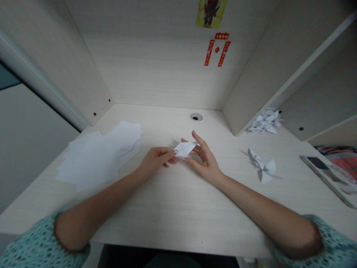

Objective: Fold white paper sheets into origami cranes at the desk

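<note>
A small folded piece of white paper [185, 148] is held just above the pale wooden desk [173, 201], between both hands. My left hand [156, 160] pinches its left end with thumb and fingertips. My right hand [203, 157] cradles the right side, fingers partly stretched and the thumb pressed against the paper. Both forearms reach in from the bottom corners, in teal patterned sleeves.
A loose pile of white sheets [97, 154] lies at the left. A folded paper figure [262, 165] sits right of my hands, and several more [265, 121] are heaped further back. A phone [320, 167] lies at the far right. A cable hole [196, 117] is behind.
</note>
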The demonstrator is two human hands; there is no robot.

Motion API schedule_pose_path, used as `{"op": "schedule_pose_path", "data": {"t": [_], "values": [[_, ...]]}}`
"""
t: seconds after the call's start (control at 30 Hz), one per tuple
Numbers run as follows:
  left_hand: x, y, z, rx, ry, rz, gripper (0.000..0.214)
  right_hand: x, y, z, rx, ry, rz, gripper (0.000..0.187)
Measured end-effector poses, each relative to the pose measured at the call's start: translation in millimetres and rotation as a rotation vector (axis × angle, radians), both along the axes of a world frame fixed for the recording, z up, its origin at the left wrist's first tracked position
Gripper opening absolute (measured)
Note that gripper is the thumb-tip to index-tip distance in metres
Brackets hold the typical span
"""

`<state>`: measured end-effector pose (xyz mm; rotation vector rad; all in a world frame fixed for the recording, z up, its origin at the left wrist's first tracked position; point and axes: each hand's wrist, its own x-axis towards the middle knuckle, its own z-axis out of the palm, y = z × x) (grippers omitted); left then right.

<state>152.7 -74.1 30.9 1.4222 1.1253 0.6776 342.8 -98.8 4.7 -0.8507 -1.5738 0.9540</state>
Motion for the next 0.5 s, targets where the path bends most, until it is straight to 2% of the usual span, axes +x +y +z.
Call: {"op": "schedule_pose_path", "data": {"t": [0.13, 0.2, 0.33, 0.5], "values": [[0.4, 0.1, -2.1, 0.018, 0.002, 0.010, 0.031, 0.5, -0.2, 1.2, -0.030, -0.031, -0.128, 0.038], [0.7, 0.1, -3.1, 0.046, 0.029, 0.004, 0.031, 0.8, 1.7, 1.6, -0.072, 0.017, -0.225, 0.027], [1.0, 0.4, -5.1, 0.075, 0.087, -0.001, 0.032, 1.2, 8.3, 0.5, -0.198, 0.175, -0.321, 0.030], [0.4, 0.8, -7.0, 0.088, 0.097, 0.002, 0.032, 3.2, 13.1, -2.9, -0.301, 0.248, -0.269, 0.039]]}}
